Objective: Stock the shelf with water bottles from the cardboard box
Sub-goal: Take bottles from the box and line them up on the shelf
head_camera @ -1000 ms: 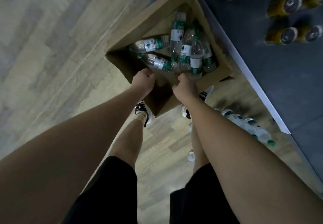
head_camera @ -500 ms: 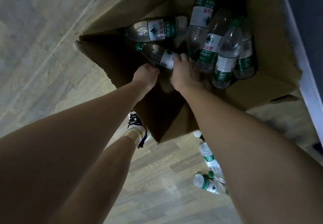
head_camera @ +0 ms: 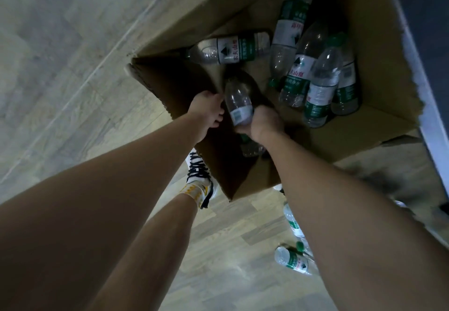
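Here, right hand (head_camera: 263, 121): a water bottle (head_camera: 239, 101) is gripped inside the cardboard box (head_camera: 379, 50).
Left hand (head_camera: 209, 111): curled at nine o'clock of the bottle; grip cannot be told.

The lying bottle (head_camera: 230, 49) in the cardboard box (head_camera: 379, 50) has a label reading 农夫山泉.

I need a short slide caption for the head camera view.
Right hand grips a water bottle over the cardboard box; left hand alongside.
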